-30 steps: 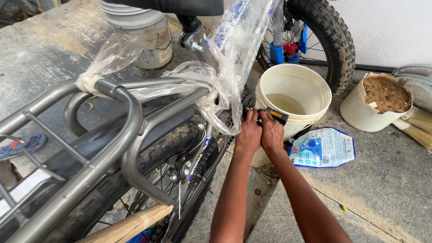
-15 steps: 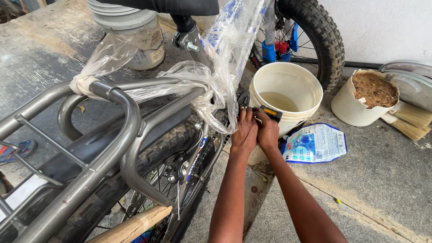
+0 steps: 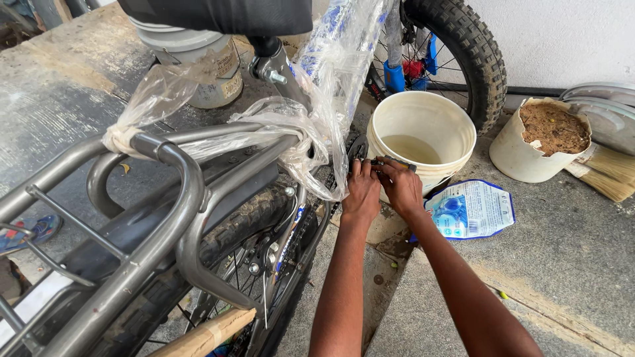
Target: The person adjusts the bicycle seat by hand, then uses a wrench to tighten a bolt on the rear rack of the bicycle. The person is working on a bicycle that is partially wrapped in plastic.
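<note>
My left hand (image 3: 361, 193) and my right hand (image 3: 401, 188) are pressed together on a small dark pedal (image 3: 391, 162) at the crank of a bicycle, fingers closed around it. The bicycle's frame (image 3: 344, 39) is wrapped in clear plastic. Its grey rear rack (image 3: 142, 218) fills the lower left, over the knobbly rear tyre (image 3: 248, 215). The black saddle (image 3: 218, 14) is at the top edge. The chainring sits just left of my hands, partly hidden by the plastic.
A cream bucket (image 3: 456, 129) with a little liquid stands right behind my hands. A blue and white pouch (image 3: 471, 210) lies on the concrete. A cut container of brown matter (image 3: 548, 135), a brush (image 3: 608, 173), the front tyre (image 3: 473, 56) and a grey bucket (image 3: 198, 63) are nearby.
The view has drifted slightly; my hands stay together on the pedal by the bucket, with only small finger shifts.
</note>
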